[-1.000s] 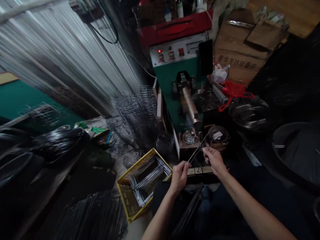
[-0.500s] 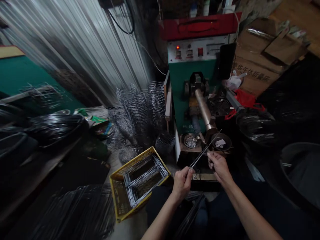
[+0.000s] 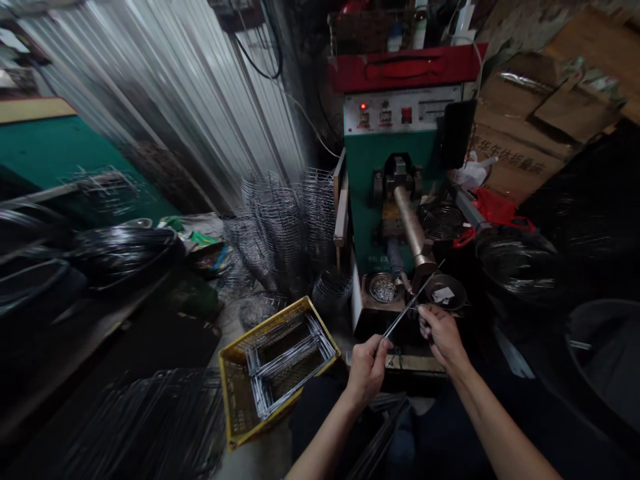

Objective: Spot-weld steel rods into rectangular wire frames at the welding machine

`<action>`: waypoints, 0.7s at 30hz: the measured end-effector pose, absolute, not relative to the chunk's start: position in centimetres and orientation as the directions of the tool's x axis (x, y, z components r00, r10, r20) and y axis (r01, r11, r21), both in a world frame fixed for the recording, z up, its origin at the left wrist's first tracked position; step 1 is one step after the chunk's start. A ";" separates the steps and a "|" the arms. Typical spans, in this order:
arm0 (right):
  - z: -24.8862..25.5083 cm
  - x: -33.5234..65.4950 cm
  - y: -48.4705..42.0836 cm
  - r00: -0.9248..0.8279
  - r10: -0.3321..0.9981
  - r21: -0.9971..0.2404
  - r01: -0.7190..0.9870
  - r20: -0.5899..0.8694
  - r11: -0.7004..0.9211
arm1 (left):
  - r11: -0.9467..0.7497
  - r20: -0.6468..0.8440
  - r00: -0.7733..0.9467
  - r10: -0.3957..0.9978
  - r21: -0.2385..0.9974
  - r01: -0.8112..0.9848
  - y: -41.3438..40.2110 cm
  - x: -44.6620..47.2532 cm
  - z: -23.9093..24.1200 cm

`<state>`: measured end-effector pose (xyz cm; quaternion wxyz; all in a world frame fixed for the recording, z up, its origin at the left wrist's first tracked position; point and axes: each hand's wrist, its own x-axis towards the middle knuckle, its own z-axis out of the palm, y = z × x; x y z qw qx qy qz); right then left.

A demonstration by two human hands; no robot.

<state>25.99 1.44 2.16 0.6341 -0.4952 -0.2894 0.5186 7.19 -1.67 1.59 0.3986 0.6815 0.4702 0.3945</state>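
Note:
My left hand (image 3: 369, 365) pinches the near end of a thin metal wire rod (image 3: 406, 310) that slants up and to the right. My right hand (image 3: 441, 333) is closed around the same rod a little higher, just in front of the green and red machine (image 3: 400, 147). The rod's far tip reaches toward the machine's metal cylinder (image 3: 411, 230), beside a small dish of metal bits (image 3: 383, 287) and a dark bowl (image 3: 447, 291). A yellow crate (image 3: 235, 387) with bent wire frames sits to the left of my left hand.
Stacks of wire rings (image 3: 285, 227) stand left of the machine. Black wire coils (image 3: 120, 250) lie at far left, and more coils (image 3: 520, 267) at right. Cardboard boxes (image 3: 520, 147) are at the back right, a dark tub (image 3: 605, 353) is at right, and corrugated metal sheeting (image 3: 165, 113) is behind.
The view has swung so the machine sits more to the right and centre. Both hands keep their hold on the rod, shifted slightly right and down in the picture.

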 end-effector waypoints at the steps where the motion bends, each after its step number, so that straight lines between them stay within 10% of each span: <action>1: 2.2 26.0 1.5 0.292 0.946 -0.926 -0.376 -0.144 -0.026 | -0.239 0.162 0.244 0.956 0.913 0.331 -1.6 7.3 1.6; 21: 2.5 25.7 2.7 0.277 0.948 -0.917 -0.397 -0.154 -0.033 | -0.218 0.140 0.246 0.959 0.920 0.326 -0.8 7.0 2.5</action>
